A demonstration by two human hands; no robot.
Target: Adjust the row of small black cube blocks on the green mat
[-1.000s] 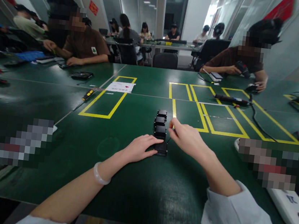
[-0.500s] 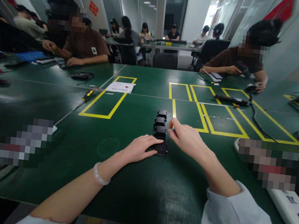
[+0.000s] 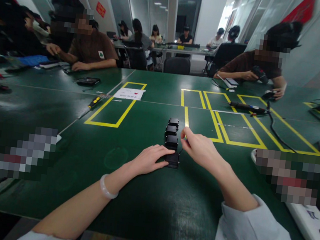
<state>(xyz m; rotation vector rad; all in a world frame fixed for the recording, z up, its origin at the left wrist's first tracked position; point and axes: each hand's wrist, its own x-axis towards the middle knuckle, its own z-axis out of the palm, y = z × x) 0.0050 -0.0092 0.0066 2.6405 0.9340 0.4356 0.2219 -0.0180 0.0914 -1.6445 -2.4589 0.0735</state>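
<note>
Our left hand (image 3: 152, 158) lies spread at the centre of the frame, fingertips along the upper edge of the nearest black block (image 3: 172, 158) and thumb by its lower edge. From the right, our right hand (image 3: 199, 148) curls in, finger and thumb seemingly pinching a thin dark rod (image 3: 181, 151) that slants down to the block's right side; the grip itself is partly hidden. Of the two, our left hand is nearer, touching the block, while our right is just beside it. Three more black blocks (image 3: 172, 139) line up above in the frame, the row's long axis running away from us with a slight lean left. Our right fingertips flank the row's right side, near a strip of yellow tape (image 3: 186, 117). To the row's left, green tabletop (image 3: 137, 207) gives us room as far as a taped outline (image 3: 101, 123) at left centre, and more lies below our hands, down to the table's edge. Farther out, a yellow-and-black screwdriver (image 3: 94, 102) sits at left.
</note>
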